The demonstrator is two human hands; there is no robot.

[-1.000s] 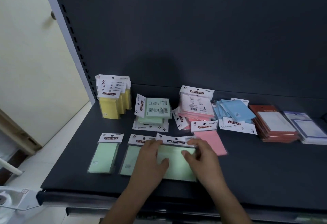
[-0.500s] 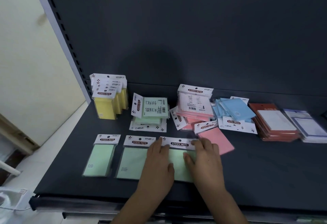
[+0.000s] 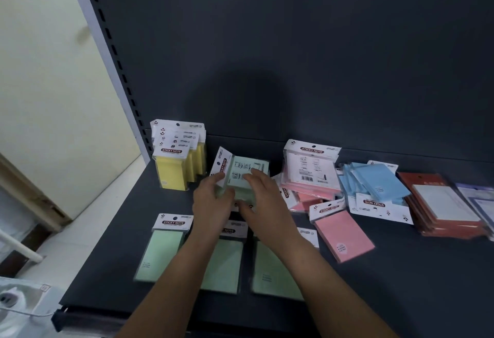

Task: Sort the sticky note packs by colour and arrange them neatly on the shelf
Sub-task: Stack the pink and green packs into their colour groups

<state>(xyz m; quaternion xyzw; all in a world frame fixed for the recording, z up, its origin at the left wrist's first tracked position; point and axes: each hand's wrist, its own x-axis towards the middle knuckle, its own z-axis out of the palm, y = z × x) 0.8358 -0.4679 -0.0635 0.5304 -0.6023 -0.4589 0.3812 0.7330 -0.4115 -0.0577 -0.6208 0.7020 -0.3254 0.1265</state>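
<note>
The shelf (image 3: 401, 297) is dark grey; on it are yellow packs (image 3: 172, 177), a pale green stack (image 3: 248, 169), three pale green packs (image 3: 160, 255), pink packs (image 3: 344, 239), light blue packs (image 3: 379, 180) and red-orange packs (image 3: 419, 181) with white panels; header cards (image 3: 172, 221) are white with dark labels

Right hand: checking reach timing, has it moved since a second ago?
Yes. The right hand went from the flat pale-green sticky note pack in the front row back toward the shelf wall, onto the stacked pale-green packs.

Green stack (image 3: 248, 170) behind 3 flat packs (image 3: 160, 252)
</note>
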